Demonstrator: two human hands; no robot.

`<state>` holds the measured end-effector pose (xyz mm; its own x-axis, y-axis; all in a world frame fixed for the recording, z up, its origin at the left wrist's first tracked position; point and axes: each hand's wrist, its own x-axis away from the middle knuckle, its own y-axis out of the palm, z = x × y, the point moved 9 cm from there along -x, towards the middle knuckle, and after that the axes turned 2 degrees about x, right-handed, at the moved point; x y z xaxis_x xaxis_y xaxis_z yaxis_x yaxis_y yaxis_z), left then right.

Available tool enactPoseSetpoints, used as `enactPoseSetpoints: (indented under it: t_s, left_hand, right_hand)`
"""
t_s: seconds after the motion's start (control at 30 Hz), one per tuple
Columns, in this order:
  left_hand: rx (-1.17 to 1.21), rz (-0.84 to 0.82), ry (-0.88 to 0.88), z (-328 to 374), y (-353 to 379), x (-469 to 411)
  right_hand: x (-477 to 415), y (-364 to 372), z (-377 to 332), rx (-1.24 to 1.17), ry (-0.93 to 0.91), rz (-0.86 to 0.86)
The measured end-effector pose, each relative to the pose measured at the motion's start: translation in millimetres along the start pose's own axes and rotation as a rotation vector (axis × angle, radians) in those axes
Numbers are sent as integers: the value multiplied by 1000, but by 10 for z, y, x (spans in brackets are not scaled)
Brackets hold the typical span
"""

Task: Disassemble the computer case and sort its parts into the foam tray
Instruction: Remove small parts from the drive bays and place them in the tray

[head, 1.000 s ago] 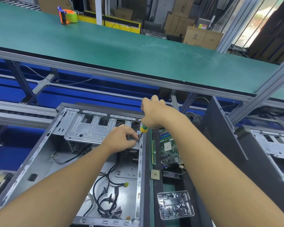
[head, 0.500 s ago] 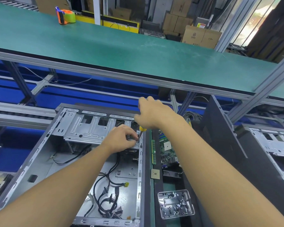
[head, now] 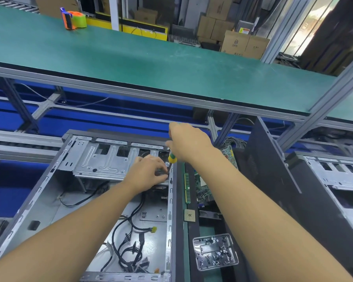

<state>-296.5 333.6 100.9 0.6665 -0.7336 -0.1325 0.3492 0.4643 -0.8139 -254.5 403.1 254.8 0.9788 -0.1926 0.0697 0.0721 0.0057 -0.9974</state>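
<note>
The green surface carries the open computer case on its left part, the black foam tray just beside it, and a clear screw box toward the near edge.

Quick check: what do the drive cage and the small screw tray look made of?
Drive cage: bare stamped sheet metal, probably galvanised steel; dull silver, with pressed ribs and punched slots. Screw tray: clear glossy plastic; the screws inside show through its walls.
</note>
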Motion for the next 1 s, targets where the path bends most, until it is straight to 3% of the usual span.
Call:
enactPoseSetpoints:
  t_s: [0.13, 0.33, 0.43, 0.53, 0.77, 1.0]
  left_hand:
    - [-158, 44, 59, 182, -25, 8]
    - [227, 106, -19, 270, -173, 25]
    - [179, 68, -2, 545, -106, -46]
    - [-52, -91, -35, 867, 168, -152]
    - [-341, -659, 254, 1781, 1546, 304]
    - [-414, -779, 168, 1672, 2110, 489]
  right_hand:
    - [30, -37, 90, -134, 25, 32]
    - [212, -280, 575, -332, 188, 241]
    - [346, -299, 906, -370, 311, 280]
    - [510, -316, 1212, -317, 408, 340]
    - [1009, -7, 1699, -227, 522, 253]
    - [1376, 322, 1862, -239, 537, 124]
